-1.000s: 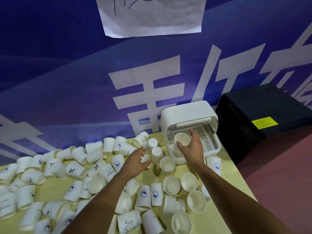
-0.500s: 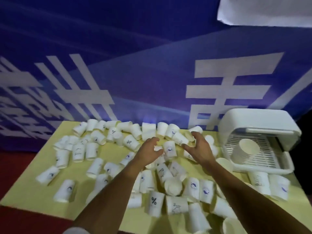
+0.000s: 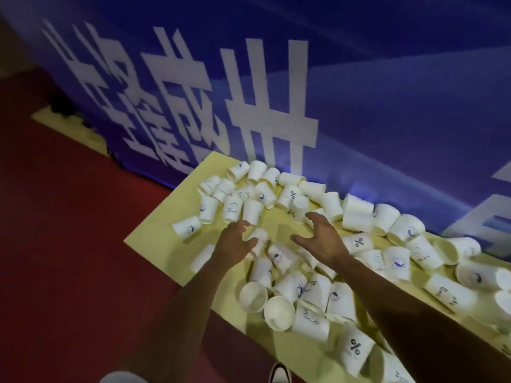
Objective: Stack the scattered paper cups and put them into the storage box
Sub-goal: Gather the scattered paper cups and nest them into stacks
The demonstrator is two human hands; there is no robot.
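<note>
Nearest you, the toe of a shoe shows below the desk's near edge. Just past that edge, two paper cups lie on their sides with their mouths towards you, and a cup marked with a percent sign lies to their right.

Your hands are apart over the middle of the yellow desk. Your left hand is seen from the back with its fingers bent down. A small cup lies right at its fingertips, but you cannot tell whether they touch or grip it. Your right hand holds nothing, fingers spread and bent above a bare patch.

Beyond them, the scattered cups, most lying on their sides, crowd from the far-left corner along the far edge to the right, up against the blue banner. Red floor lies to the left of the desk.
</note>
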